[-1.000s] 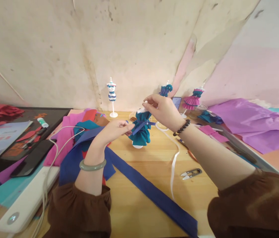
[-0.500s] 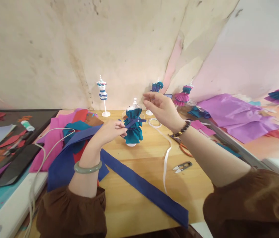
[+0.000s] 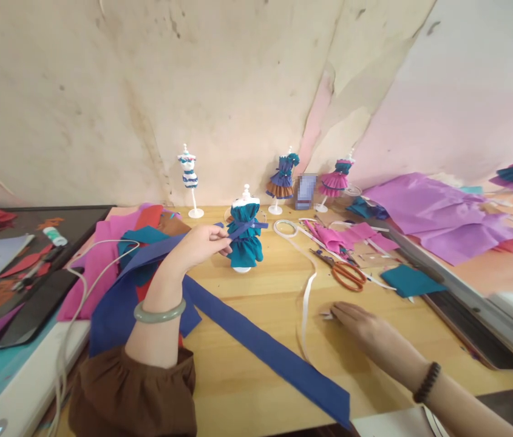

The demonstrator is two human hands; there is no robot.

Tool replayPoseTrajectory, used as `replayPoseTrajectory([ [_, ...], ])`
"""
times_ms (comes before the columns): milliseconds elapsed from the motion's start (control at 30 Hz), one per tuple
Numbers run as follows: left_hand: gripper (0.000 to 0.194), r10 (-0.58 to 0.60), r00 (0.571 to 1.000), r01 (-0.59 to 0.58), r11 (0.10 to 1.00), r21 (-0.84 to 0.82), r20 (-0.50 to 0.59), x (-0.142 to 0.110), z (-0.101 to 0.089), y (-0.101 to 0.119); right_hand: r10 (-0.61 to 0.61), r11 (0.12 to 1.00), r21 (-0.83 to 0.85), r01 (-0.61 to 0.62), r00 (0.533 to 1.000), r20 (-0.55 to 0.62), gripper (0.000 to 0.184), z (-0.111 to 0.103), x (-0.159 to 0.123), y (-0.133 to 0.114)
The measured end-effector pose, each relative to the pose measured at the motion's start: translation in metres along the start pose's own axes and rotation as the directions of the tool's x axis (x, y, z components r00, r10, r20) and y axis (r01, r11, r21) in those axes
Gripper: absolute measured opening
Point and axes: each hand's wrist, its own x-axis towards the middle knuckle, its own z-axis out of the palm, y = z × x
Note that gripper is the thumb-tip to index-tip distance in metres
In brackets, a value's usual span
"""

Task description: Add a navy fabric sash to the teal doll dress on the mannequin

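Observation:
A small dress form [image 3: 246, 194] wears a gathered teal dress [image 3: 247, 252] with a narrow dark-blue strip [image 3: 243, 229] across its waist. My left hand [image 3: 208, 243] is beside the form's left side, thumb and fingers pinched on the end of that strip. My right hand [image 3: 365, 328] is low on the wooden table, its fingers together over a pair of thread snips [image 3: 327, 315]. Only the blade tips show; the fingers hide the handle. A long blue fabric band [image 3: 265, 346] runs across the table between my arms.
A white ribbon [image 3: 307, 291] trails past orange-handled scissors [image 3: 348, 276]. Three other dress forms, including a mostly bare one [image 3: 187, 170], stand by the wall. Fabric pieces [image 3: 101, 261] and a white cable [image 3: 84, 273] lie at left; purple fabric [image 3: 438, 212] lies at right.
My right hand has come down from beside the dress form to the snips on the table, at lower right. My left hand keeps its pinch on the strip.

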Motion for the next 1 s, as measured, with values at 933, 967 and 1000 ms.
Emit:
replayPoseTrajectory([
  [933, 0.018, 0.081, 0.994, -0.078, 0.996, -0.045, 0.068, 0.002, 0.004, -0.006, 0.253, -0.186, 0.908, -0.376, 0.875, 0.414, 0.044, 0.016, 0.169, -0.136],
  [967, 0.017, 0.086, 0.994, -0.083, 0.996, -0.041, 0.066, 0.002, 0.004, -0.006, 0.25, -0.189, 0.908, -0.375, 0.876, 0.414, 0.044, 0.017, 0.17, -0.137],
  [1000, 0.016, 0.089, 0.994, -0.087, 0.995, -0.038, 0.063, 0.002, 0.004, -0.006, 0.248, -0.19, 0.908, -0.373, 0.877, 0.412, 0.044, 0.018, 0.172, -0.137],
])
